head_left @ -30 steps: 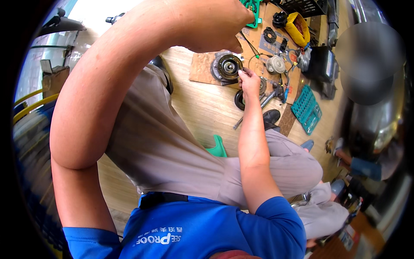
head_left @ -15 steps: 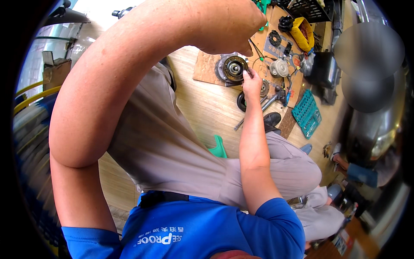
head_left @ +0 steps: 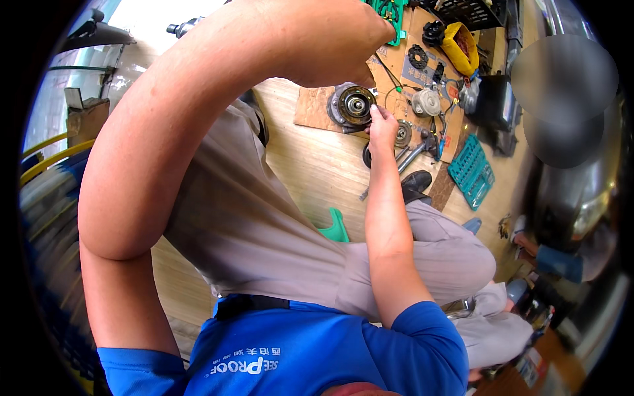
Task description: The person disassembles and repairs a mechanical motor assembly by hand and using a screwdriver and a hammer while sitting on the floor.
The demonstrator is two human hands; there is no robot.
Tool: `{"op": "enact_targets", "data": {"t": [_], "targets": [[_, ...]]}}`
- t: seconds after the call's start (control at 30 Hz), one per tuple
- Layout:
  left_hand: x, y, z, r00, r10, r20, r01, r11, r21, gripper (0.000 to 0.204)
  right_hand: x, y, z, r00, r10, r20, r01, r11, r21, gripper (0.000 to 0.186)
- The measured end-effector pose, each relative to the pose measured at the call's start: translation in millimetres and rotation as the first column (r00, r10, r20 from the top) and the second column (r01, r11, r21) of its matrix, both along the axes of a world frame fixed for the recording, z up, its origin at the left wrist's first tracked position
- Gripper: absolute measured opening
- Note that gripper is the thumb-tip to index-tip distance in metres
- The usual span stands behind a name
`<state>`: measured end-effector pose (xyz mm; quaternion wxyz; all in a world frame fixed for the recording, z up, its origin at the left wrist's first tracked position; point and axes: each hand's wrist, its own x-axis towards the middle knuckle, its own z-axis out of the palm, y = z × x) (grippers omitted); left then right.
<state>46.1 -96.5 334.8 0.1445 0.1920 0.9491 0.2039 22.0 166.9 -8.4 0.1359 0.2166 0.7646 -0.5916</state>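
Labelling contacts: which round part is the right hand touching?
Dark assembly, leftmost on the cardboard; right hand touches its rim. Silver housing and toothed disc lie farther right.

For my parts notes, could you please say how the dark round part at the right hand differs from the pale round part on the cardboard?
The dark part has a blackish rim; the pale part is silvery. The dark part looks wider than the pale part. Both look round.
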Motion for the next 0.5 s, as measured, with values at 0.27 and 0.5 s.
{"op": "enact_targets", "data": {"t": [0.27, 0.5], "targets": [[-6.2, 4.0, -6.3, 0.999, 0.0, 0.052, 0.0, 1.0, 0.006, 0.031, -6.6, -0.6, -3.6, 0.998, -0.062, 0.021, 0.062, 0.998, -0.009, 0.032], [-6.0, 0.4, -20.5, 0.999, -0.003, 0.035, 0.0, 0.996, 0.091, 0.038, -13.3, -3.3, -1.7, 0.994, -0.086, 0.062, 0.083, 0.995, 0.05, 0.035]]}}
